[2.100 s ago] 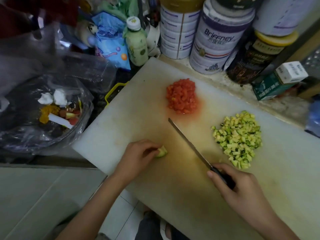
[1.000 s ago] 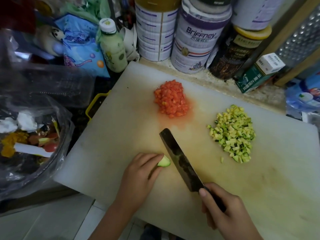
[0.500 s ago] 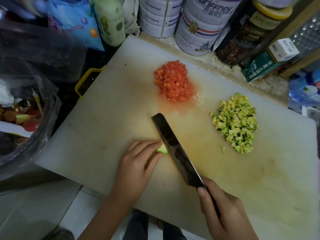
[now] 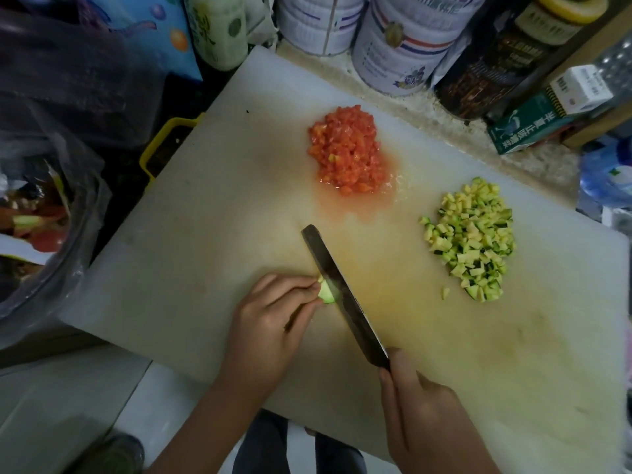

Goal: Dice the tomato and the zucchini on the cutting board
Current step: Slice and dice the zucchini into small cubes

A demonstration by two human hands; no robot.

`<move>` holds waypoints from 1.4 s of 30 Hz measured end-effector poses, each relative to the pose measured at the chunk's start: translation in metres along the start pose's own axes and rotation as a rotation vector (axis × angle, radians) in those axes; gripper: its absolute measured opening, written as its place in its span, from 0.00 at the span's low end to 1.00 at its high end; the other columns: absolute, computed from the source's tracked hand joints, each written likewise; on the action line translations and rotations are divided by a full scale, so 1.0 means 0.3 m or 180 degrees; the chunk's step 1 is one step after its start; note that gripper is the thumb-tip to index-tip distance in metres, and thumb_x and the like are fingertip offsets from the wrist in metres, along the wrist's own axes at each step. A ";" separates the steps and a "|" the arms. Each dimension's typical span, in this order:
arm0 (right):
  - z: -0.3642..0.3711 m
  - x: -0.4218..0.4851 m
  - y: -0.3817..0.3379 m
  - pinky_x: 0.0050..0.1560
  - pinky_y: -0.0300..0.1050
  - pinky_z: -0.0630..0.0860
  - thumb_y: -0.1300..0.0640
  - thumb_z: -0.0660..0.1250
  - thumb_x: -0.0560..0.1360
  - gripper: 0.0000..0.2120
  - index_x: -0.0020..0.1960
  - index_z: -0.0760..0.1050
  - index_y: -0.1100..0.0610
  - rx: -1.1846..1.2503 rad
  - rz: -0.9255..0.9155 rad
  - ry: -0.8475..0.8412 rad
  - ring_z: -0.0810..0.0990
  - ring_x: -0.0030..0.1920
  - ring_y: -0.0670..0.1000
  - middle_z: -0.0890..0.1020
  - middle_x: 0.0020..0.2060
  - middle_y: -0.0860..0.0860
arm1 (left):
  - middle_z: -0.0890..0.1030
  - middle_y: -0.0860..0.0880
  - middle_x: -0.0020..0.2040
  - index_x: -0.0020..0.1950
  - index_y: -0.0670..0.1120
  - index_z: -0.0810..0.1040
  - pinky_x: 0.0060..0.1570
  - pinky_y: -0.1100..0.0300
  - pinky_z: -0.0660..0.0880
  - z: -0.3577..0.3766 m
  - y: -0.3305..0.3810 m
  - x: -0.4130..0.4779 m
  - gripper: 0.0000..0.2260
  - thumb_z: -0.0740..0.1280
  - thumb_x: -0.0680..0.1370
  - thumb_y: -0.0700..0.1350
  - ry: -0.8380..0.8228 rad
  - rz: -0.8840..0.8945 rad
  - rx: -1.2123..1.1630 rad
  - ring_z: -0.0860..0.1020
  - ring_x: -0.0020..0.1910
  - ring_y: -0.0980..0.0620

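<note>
One zucchini stub (image 4: pixel 326 293) under the knife (image 4: pixel 343 295)

The left hand (image 4: pixel 270 323) pinches the zucchini stub with curled fingers (image 4: pixel 290 283) on the board (image 4: pixel 205 241); the right hand (image 4: pixel 422 419) grips the knife, blade touching it. Tomato dice (image 4: pixel 345 152) lie farther back, zucchini dice (image 4: pixel 472 241) to their right.

At one o'clock, behind the white plastic cutting board (image 4: pixel 239 186), the white round tin with blue and red stripes (image 4: pixel 403 46) shows only the dark letters "ney" at the top edge. At two o'clock the green and white cardboard carton (image 4: pixel 526 131) bears white Chinese characters, upside down and too blurred to read. At eleven o'clock the pale green plastic bottle (image 4: pixel 219 29) carries green Chinese characters, partly cut off. Gold print on the dark round jar (image 4: pixel 492 63) is illegible.
</note>
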State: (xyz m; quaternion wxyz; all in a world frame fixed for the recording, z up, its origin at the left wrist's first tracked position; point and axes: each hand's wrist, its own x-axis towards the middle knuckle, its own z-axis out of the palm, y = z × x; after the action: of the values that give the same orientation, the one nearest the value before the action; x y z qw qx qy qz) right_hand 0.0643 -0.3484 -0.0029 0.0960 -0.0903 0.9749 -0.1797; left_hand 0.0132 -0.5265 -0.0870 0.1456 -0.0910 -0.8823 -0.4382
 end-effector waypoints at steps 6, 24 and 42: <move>0.005 0.155 -0.028 0.20 0.38 0.55 0.48 0.49 0.82 0.09 0.47 0.63 0.50 0.0331 0.0007 -0.0253 0.66 0.19 0.48 0.67 0.21 0.46 | 0.84 0.48 0.49 0.49 0.40 0.85 0.53 0.63 0.76 -0.005 -0.002 -0.001 0.07 0.71 0.75 0.41 -0.0017 -0.0043 0.0026 0.80 0.49 0.53; 0.037 0.015 -0.011 0.15 0.41 0.62 0.46 0.46 0.83 0.15 0.52 0.68 0.54 0.0324 0.0021 0.0027 0.66 0.16 0.49 0.68 0.19 0.49 | 0.83 0.48 0.46 0.45 0.39 0.84 0.50 0.62 0.76 -0.002 -0.002 -0.006 0.04 0.70 0.75 0.39 0.0064 -0.0057 -0.0021 0.79 0.47 0.54; -0.015 0.064 -0.007 0.23 0.36 0.56 0.42 0.48 0.79 0.07 0.45 0.61 0.41 0.0863 -0.0002 -0.0057 0.68 0.21 0.46 0.65 0.21 0.45 | 0.83 0.49 0.49 0.49 0.40 0.83 0.56 0.65 0.74 -0.016 0.006 -0.010 0.07 0.68 0.77 0.42 0.0008 -0.0183 -0.0021 0.79 0.50 0.55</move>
State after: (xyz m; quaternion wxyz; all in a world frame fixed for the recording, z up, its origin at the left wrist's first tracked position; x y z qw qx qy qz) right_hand 0.0450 -0.3528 -0.0010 0.1159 -0.0784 0.9407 -0.3090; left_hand 0.0175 -0.5294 -0.0839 0.1338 -0.0655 -0.8830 -0.4452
